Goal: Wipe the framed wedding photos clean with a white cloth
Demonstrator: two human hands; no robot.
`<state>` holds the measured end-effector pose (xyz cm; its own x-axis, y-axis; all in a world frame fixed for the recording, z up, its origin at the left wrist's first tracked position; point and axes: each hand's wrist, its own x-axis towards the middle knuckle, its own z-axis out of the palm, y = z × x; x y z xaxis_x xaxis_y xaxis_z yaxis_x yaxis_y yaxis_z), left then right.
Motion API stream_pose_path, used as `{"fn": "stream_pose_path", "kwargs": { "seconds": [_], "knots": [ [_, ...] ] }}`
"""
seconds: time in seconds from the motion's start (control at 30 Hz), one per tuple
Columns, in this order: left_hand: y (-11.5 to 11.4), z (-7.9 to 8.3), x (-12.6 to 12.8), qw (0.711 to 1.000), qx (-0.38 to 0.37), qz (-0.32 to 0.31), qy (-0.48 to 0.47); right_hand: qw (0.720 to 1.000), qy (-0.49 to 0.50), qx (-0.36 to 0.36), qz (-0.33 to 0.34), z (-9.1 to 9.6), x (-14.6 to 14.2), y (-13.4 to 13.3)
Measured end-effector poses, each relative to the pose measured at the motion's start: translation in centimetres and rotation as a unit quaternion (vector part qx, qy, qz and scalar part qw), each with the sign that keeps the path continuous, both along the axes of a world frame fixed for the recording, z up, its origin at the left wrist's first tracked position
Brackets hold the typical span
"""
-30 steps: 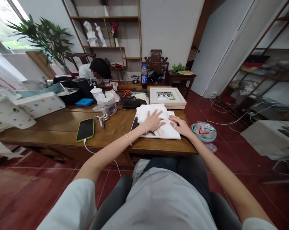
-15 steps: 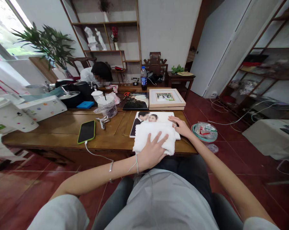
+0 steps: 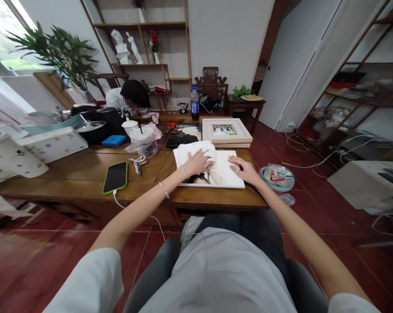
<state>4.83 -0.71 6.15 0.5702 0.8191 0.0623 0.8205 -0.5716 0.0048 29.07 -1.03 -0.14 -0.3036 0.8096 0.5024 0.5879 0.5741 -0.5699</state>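
Note:
A white panel with a printed photo [image 3: 227,171] lies flat near the table's front edge. My left hand [image 3: 198,161] presses down on a folded white towel [image 3: 183,152] over the panel's upper left, fingers spread and slightly bent. Dark and pale parts of the print show below that hand; the rest of its left side is hidden under towel and hand. My right hand [image 3: 245,169] rests on the panel's right edge, fingers stretched out over its white surface.
Behind the panel are a light wooden picture frame [image 3: 225,130] and a dark picture [image 3: 183,134]. Leftward lie a metal tool [image 3: 138,164], a charging phone [image 3: 115,177] and a bagged drink cup [image 3: 143,141]. A person's dark-haired head [image 3: 135,93] is lowered at the far side.
My left hand has slid the towel forward and left over the panel, uncovering its lower and middle part. My right hand stays at the right edge.

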Motion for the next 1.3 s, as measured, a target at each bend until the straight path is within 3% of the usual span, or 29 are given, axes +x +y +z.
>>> {"fn": "stream_pose_path", "kwargs": {
  "seconds": [0.17, 0.6, 0.77, 0.9, 1.13, 1.2, 1.3],
  "knots": [
    [0.5, -0.9, -0.2, 0.999, 0.035, 0.01, -0.02, 1.0, 0.011, -0.01, 0.002, 0.0, 0.1, 0.1],
    [0.8, -2.2, 0.0, 0.998, 0.035, 0.028, -0.037, 1.0, 0.007, -0.006, -0.004, 0.0, 0.0, 0.3],
    [0.6, -1.8, 0.0, 0.998, 0.041, 0.031, -0.019, 1.0, 0.003, -0.004, -0.013, 0.0, -0.1, 0.2],
    [-2.3, -0.7, 0.7, 1.0, 0.019, -0.008, 0.009, 1.0, 0.002, -0.009, -0.017, 0.1, -0.1, 0.2],
    [-12.0, -0.6, 2.2, 0.991, 0.045, -0.126, 0.022, 0.999, 0.024, -0.031, 0.017, 0.2, 0.4, 0.2],
    [-13.3, -0.7, 2.2, 0.988, 0.047, -0.143, 0.018, 0.998, 0.03, -0.04, 0.026, 0.3, 0.5, 0.2],
    [-13.0, -0.4, 2.2, 0.989, 0.035, -0.142, 0.008, 0.998, 0.028, -0.042, 0.026, 0.3, 0.6, 0.2]
  ]
}}
